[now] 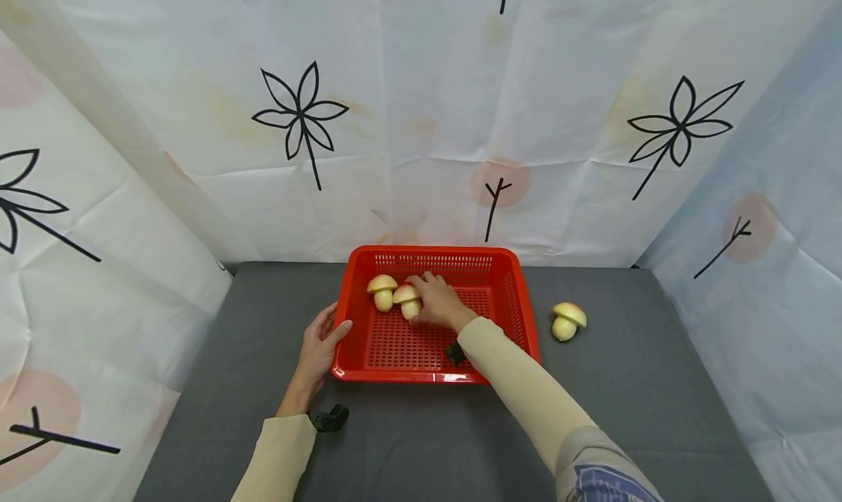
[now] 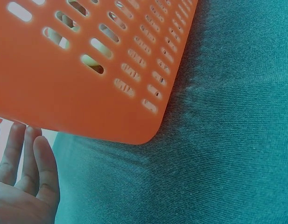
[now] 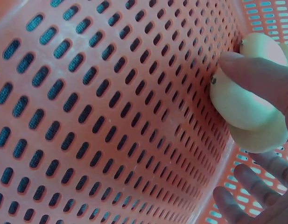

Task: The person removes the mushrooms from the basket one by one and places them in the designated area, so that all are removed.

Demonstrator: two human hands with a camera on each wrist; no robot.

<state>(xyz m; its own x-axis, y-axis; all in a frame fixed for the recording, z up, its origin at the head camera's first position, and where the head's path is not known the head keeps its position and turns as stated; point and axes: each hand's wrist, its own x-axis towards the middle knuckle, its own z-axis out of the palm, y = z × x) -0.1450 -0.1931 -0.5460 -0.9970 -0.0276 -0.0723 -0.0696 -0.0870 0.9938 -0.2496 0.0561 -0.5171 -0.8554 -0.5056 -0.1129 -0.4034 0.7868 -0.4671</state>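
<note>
My right hand (image 1: pixel 441 302) reaches into the red plastic basket (image 1: pixel 434 377) and holds a mushroom (image 1: pixel 411 309) with a yellow-and-red cap and a pale stem. In the right wrist view the thumb lies across this mushroom (image 3: pixel 242 105), with the other fingers spread on its far side. Right beside it, to the left, stands a second mushroom (image 1: pixel 382 292) inside the basket. At the basket's left side my left hand (image 1: pixel 320 348) holds the rim, thumb over it and fingers outside. The left wrist view has those fingers (image 2: pixel 29 158) up against the rim's underside.
A third mushroom (image 1: pixel 567 321) rests on the grey tablecloth (image 1: pixel 618 385), right of the basket. White fabric (image 1: pixel 421 122) printed with flowers and trees hangs behind the table and along both sides. Each wrist carries a black device (image 1: pixel 330 419).
</note>
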